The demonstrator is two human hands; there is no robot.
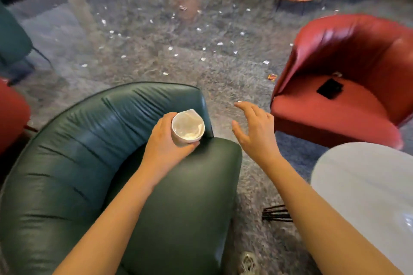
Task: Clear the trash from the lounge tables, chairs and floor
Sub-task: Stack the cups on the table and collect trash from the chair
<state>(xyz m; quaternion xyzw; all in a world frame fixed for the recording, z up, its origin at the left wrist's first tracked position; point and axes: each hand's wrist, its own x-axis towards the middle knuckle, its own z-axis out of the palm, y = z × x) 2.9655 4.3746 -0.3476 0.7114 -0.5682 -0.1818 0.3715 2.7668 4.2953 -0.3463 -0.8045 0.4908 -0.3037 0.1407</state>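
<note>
The left hand (166,140) grips a white paper cup (188,127) above the green armchair's (89,163) seat. Just right of that armchair, the right hand (253,128) hovers with fingers spread, holding nothing. Beyond the armchair, paper scraps (171,48) litter the floor (156,35).

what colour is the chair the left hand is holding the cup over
Dark green leather chair, under the cup in the left hand; the head view shows it.
</note>
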